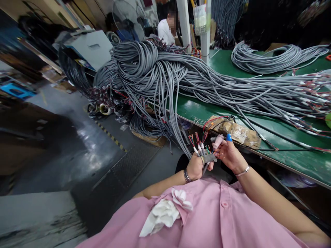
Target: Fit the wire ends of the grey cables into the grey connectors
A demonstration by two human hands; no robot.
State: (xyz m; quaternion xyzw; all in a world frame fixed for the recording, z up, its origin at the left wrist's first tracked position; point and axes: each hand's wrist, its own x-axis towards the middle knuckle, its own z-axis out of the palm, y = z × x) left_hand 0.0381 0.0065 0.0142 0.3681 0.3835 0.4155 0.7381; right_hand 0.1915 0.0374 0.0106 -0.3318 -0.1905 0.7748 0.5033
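My left hand (197, 167) is closed around several grey cables (201, 150), whose stripped ends point up with white sleeves and fanned coloured wires. A grey wrap covers its thumb. Close beside it, my right hand (229, 155) has its fingers bent in at thin orange and green wires (216, 151); a blue cover (229, 137) sits on one fingertip and a pale wrap on another. Its fingertips seem pinched on the wires, though the exact contact is too small to make out. From the held cables, grey lengths run back up to the big pile.
A large heap of grey cables (144, 65) hangs over the left end of the green table (191, 108). A taped cardboard block (240, 133) lies at its near edge. Another cable coil (274, 60) rests behind. A person (165, 31) sits beyond a white post (184, 24).
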